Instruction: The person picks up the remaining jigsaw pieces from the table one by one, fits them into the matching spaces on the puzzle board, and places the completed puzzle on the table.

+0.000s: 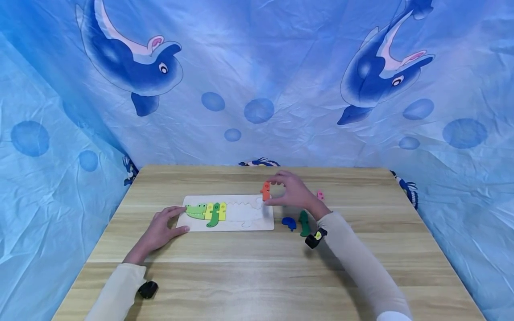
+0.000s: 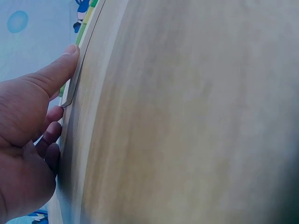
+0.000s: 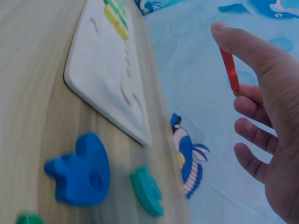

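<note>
My right hand pinches an orange puzzle piece between thumb and fingertips, upright over the right end of a white puzzle board. In the right wrist view the orange piece shows edge-on. My left hand rests at the board's left end, with thumb and fingers spread around its near corner. Set in the board's left part are a green crocodile head, a yellow piece, a green leg piece and another yellow piece. Bare outlined recesses fill its right part.
Right of the board lie a blue piece and a dark green piece. Farther back is a pink piece. A teal piece shows in the right wrist view. A blue dolphin-print curtain surrounds the wooden table.
</note>
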{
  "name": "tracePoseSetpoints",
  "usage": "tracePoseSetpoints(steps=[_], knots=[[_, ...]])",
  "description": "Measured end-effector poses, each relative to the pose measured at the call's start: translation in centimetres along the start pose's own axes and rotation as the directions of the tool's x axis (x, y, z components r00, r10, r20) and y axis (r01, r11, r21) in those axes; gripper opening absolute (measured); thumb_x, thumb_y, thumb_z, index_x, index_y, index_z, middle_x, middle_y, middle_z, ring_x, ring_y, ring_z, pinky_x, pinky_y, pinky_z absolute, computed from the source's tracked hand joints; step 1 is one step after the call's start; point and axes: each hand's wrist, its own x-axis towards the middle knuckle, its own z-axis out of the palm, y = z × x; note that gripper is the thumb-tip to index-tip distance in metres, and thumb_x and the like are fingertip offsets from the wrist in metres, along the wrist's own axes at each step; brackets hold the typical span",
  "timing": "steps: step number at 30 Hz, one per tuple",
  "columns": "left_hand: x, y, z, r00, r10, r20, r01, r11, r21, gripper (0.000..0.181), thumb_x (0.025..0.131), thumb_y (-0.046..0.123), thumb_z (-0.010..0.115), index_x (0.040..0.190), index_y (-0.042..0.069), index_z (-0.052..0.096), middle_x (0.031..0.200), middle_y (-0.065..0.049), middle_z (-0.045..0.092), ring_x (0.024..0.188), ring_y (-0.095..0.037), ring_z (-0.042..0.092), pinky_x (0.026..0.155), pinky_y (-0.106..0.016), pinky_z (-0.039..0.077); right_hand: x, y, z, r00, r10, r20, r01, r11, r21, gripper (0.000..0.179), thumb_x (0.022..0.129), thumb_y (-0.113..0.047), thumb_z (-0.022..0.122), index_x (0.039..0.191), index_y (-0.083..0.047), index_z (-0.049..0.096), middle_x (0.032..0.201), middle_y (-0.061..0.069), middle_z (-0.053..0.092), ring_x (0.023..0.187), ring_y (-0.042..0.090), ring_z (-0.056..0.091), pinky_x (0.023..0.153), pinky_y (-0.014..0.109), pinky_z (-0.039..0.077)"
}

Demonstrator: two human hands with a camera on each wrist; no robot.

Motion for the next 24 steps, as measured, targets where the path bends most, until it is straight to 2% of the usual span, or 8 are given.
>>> tracePoseSetpoints(steps=[5, 11, 17, 24], knots=[[0.0, 0.0, -0.1, 1.000, 0.006, 0.004, -0.006, 1.000, -0.005, 0.073, 0.090, 0.034, 0.080, 0.149, 0.004, 0.050, 0.151, -0.027, 0.043, 0.136, -0.051, 0.033, 0.108, -0.069, 0.028, 0.8, -0.6, 1.7, 1.000, 0.001, 0.008, -0.001, 1.000, 0.025, 0.072, 0.077, -0.055, 0.086, 0.132, -0.012, 0.069, 0.117, 0.010, 0.067, 0.108, 0.031, 0.061, 0.083, 0.045, 0.052], [0.0, -0.1, -0.1, 1.000, 0.004, 0.002, -0.004, 1.000, -0.006, 0.074, 0.089, 0.036, 0.080, 0.149, 0.004, 0.050, 0.152, -0.026, 0.042, 0.136, -0.051, 0.033, 0.108, -0.070, 0.028, 1.6, -1.0, 3.8, 1.000, 0.025, 0.006, -0.025, 1.000, 0.006, 0.073, 0.075, -0.057, 0.086, 0.132, -0.015, 0.069, 0.117, 0.007, 0.067, 0.110, 0.021, 0.057, 0.089, 0.043, 0.051], [0.1, -0.3, 0.0, 1.000, 0.005, -0.003, -0.005, 1.000, -0.007, 0.074, 0.089, 0.036, 0.081, 0.149, 0.005, 0.051, 0.151, -0.025, 0.043, 0.135, -0.049, 0.034, 0.108, -0.069, 0.028, 2.3, -1.2, 5.5, 1.000, 0.019, 0.014, -0.019, 0.999, 0.043, 0.072, 0.075, -0.060, 0.085, 0.132, -0.017, 0.070, 0.118, 0.005, 0.068, 0.109, 0.023, 0.060, 0.089, 0.043, 0.052], [0.1, -0.5, 0.1, 1.000, 0.023, -0.007, -0.023, 1.000, -0.004, 0.073, 0.088, 0.033, 0.082, 0.148, 0.004, 0.052, 0.149, -0.026, 0.045, 0.134, -0.049, 0.035, 0.108, -0.067, 0.028, 2.9, -1.6, 7.3, 1.000, 0.006, 0.010, -0.007, 0.998, 0.067, 0.068, 0.076, -0.054, 0.087, 0.130, -0.016, 0.071, 0.114, 0.006, 0.067, 0.108, 0.023, 0.059, 0.088, 0.040, 0.051]])
